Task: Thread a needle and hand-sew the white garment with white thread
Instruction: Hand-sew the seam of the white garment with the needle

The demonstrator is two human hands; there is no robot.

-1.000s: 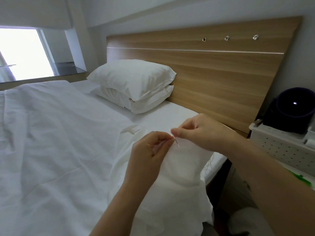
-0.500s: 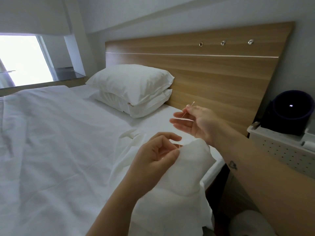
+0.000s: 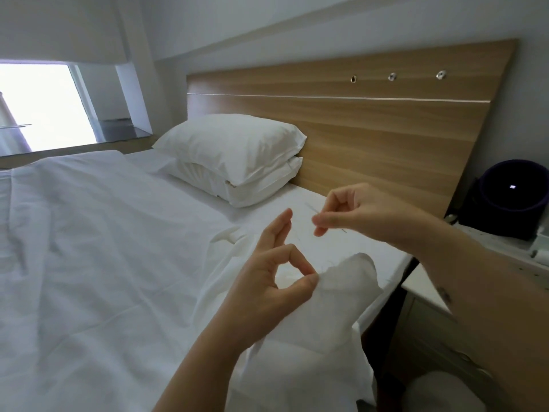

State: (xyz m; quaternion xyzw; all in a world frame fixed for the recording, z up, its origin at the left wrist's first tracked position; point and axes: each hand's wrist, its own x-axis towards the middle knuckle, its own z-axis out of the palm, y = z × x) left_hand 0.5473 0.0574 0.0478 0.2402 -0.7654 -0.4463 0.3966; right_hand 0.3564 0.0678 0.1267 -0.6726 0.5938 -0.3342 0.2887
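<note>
Our left hand (image 3: 273, 281) pinches a raised fold of the white garment (image 3: 341, 295) between thumb and forefinger, and the other three fingers fan out straight above it. The rest of the garment hangs over the near edge of the bed (image 3: 89, 263), partly off the mattress. Our right hand (image 3: 359, 212) hovers above and beyond the fold, apart from it. Its thumb and forefinger are closed on a thin sliver that we take for the needle (image 3: 310, 207), with the remaining fingers loosely curled. The white thread is too faint against the white bedding for us to trace, so we cannot tell how taut it is or whether it has kept to the eye.

We judge this to be the pull-through of a stitch, and that is where the risks lie. If we draw too far or too sharply, the thread may slip out of the eye or snap, or it may pucker the cloth at the fold. If we leave slack, a loop can knot on itself, and white on white we might not see it until it jams. The left pinch is light and the cloth hangs heavy off the mattress, so the fold could slide free and lose the stitch line. On the next pass the needle comes close to our left fingertips, so a prick is likely if we aim by feel alone.
</note>
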